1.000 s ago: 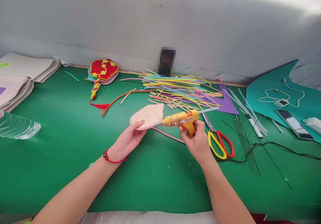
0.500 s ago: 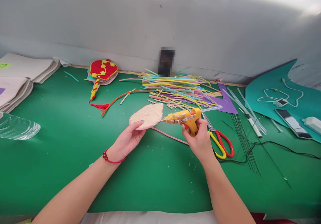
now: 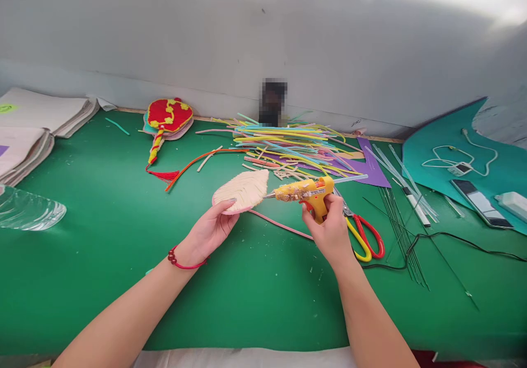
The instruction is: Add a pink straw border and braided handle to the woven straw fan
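My left hand [image 3: 216, 225] pinches the lower edge of a leaf-shaped craft piece [image 3: 242, 189], covered in overlapping cream strips and edged in pink. A thin pink strip [image 3: 280, 228] trails from below it to the right. In my right hand [image 3: 331, 228] is a yellow hot glue gun [image 3: 310, 195], gripped by its handle with fingers at the red trigger. Its nozzle points left, at the right edge of the craft piece. A clear glue stick [image 3: 349, 179] juts from its back. Scissors [image 3: 364, 239] with one yellow and one red handle lie just right of my right hand.
Behind my hands lies a heap of coloured fuzzy strips [image 3: 288, 143]. A red fan-shaped craft [image 3: 169, 115] with a tassel is at the back left. Green wires [image 3: 401, 236], a black cord [image 3: 453, 237] and a phone [image 3: 481, 203] are to the right, a clear bottle [image 3: 31, 208] to the left.
The glue gun and my right hand have shifted slightly to the right, drawing the nozzle a little back along the craft piece's edge. My left hand stays nearly still.
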